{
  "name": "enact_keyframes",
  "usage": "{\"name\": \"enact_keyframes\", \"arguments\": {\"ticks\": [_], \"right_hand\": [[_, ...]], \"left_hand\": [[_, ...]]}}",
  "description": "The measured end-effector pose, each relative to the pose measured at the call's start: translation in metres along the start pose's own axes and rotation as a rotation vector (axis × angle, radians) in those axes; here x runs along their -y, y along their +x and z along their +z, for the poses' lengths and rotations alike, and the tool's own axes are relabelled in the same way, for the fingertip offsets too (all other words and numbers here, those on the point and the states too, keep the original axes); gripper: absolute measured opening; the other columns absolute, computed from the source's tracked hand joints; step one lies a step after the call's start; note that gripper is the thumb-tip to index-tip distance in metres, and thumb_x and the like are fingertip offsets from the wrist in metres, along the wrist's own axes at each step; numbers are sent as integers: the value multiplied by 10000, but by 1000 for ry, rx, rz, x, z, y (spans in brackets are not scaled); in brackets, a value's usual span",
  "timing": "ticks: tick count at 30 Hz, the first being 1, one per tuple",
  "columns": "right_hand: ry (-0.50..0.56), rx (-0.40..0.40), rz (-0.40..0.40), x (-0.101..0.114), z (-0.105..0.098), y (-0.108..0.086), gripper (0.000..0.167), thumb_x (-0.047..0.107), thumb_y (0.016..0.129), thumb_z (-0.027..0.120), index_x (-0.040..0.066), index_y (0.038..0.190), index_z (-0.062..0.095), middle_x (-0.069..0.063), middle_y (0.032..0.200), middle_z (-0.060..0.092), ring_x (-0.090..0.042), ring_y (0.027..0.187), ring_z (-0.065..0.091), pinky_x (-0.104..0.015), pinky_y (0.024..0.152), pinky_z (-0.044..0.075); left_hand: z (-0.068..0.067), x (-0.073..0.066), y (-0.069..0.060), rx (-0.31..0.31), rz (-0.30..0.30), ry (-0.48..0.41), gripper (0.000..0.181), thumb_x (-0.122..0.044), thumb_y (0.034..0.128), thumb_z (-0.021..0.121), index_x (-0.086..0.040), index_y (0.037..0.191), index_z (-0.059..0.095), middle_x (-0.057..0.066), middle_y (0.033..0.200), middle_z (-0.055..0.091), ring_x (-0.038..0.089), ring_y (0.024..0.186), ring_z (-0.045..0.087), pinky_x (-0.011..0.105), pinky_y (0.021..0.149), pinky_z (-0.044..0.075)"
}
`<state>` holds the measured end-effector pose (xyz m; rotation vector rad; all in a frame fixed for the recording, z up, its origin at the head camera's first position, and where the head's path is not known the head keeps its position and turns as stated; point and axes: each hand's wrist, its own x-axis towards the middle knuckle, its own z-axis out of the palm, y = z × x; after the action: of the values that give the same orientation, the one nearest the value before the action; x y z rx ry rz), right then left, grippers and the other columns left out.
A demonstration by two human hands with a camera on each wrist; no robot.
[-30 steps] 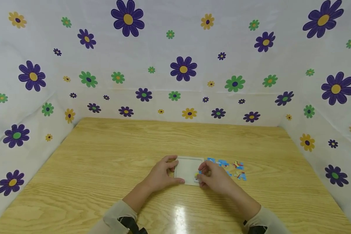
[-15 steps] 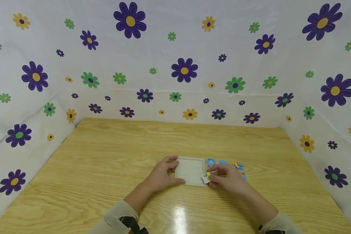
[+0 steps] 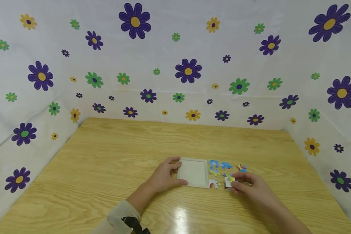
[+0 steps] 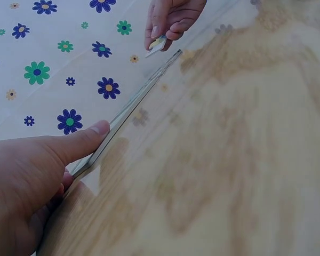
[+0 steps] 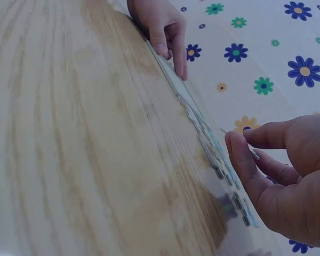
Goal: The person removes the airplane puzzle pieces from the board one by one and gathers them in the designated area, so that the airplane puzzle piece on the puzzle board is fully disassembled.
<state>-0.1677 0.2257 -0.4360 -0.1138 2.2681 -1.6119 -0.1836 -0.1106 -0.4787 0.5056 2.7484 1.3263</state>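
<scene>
A shallow cream puzzle tray [image 3: 193, 173] lies flat on the table with nothing in its recess. My left hand [image 3: 163, 175] holds the tray by its left side, thumb at the near corner and fingers at the far one. To the right, my right hand [image 3: 254, 187] pinches a jigsaw piece [image 3: 228, 183] with white and yellow on it, between thumb and fingers. That piece is tilted and slightly raised in the left wrist view. Several loose jigsaw pieces [image 3: 213, 163], mostly blue, lie beside the tray; the right hand may hide some.
The pieces lie on a wood-grain table [image 3: 120, 146]. A white flowered cloth [image 3: 163, 48] stands around its back and sides. Another loose piece [image 3: 213, 184] with a red spot touches or nearly touches the tray's near right corner.
My right hand has moved right, away from over the tray, carrying the pinched piece to the loose pieces. More of those pieces now show. The left hand stays on the tray.
</scene>
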Motion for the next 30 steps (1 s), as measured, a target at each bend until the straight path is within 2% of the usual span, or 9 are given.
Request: {"name": "enact_keyframes", "arguments": {"ticks": [9, 14, 19, 22, 26, 30], "right_hand": [[12, -42, 53, -9, -15, -17, 441, 50, 968, 634, -150, 1332, 486, -156, 1133, 599, -148, 895, 711, -282, 809, 589], [-11, -83, 89, -10, -16, -19, 416, 17, 957, 634, -162, 1307, 497, -128, 1071, 594, -139, 858, 710, -277, 781, 594], [-165, -118, 73, -10, -11, -16, 350, 4, 931, 666, -169, 1217, 560, -139, 980, 623, -143, 775, 699, -262, 695, 594], [-365, -155, 47, -6, -10, -17, 302, 103, 927, 703, -99, 1141, 639, -86, 945, 678, -119, 753, 679, -274, 669, 575], [-561, -195, 22, 1, -9, -17, 201, 209, 921, 717, 22, 991, 705, 0, 837, 707, -108, 714, 634, -255, 653, 514], [-570, -190, -5, 5, -5, -14, 148, 202, 924, 705, 54, 913, 702, 12, 770, 676, -123, 694, 599, -236, 601, 481]], "left_hand": [[2, 1, 3, 5, 13, -3, 808, -375, 753, 879, 17, 1387, 565, 64, 1521, 452, 64, 871, 501, 189, 711, 462], [-1, 2, 2, -6, 12, 6, 812, -382, 749, 880, 19, 1383, 568, 67, 1518, 456, 66, 870, 498, 189, 708, 459], [-3, 2, -5, -15, -8, 12, 812, -367, 740, 888, 28, 1375, 572, 78, 1514, 461, 74, 883, 498, 183, 708, 453], [-3, 1, -7, -16, -15, 3, 815, -365, 740, 888, 32, 1377, 568, 79, 1517, 460, 79, 904, 501, 183, 718, 455], [-4, 0, -5, -23, 0, 1, 816, -373, 746, 882, 38, 1377, 567, 95, 1520, 456, 88, 915, 510, 187, 733, 464], [-8, 2, -4, -24, 9, -18, 806, -354, 759, 878, 42, 1384, 557, 107, 1524, 440, 96, 898, 510, 191, 714, 465]]}}
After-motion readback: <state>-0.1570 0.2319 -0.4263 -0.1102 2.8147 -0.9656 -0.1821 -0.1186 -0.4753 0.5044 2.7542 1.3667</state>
